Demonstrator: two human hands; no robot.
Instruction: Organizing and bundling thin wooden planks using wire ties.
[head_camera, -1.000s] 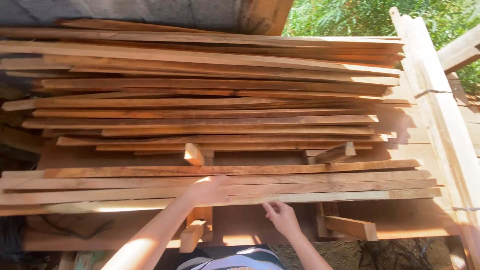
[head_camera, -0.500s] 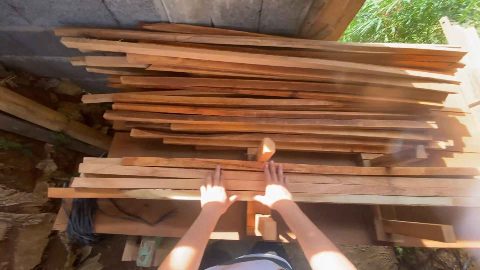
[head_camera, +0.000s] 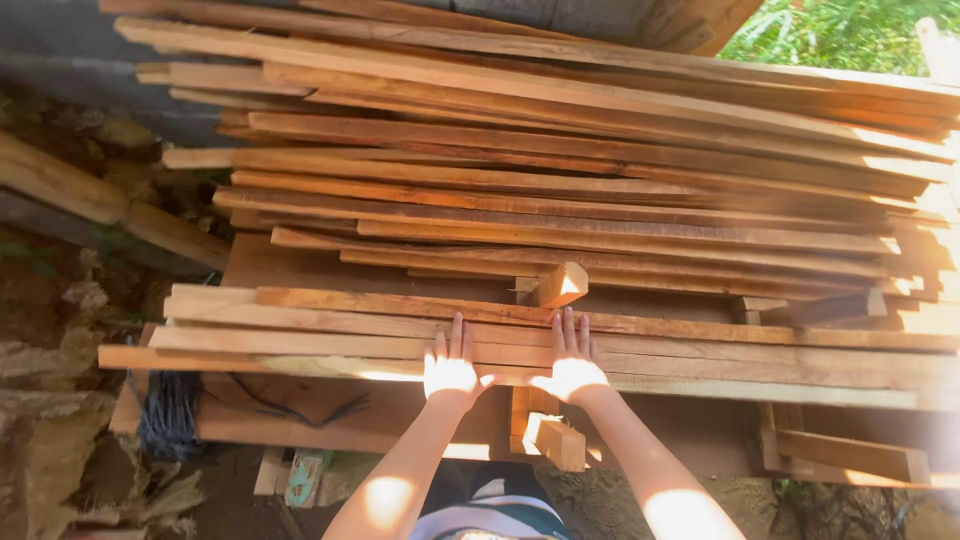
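hands slid forward, flat on planks

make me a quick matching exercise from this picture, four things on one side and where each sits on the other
Things:
1. left hand
2. right hand
3. small wood block
4. dark bundle of cord

Places:
A. below the left end of the front planks
B. flat on the front planks, nearer the block
C. between the front planks and the big plank stack
D. flat on the front planks, toward the cord side

Pairs: 1-D, 2-B, 3-C, 4-A
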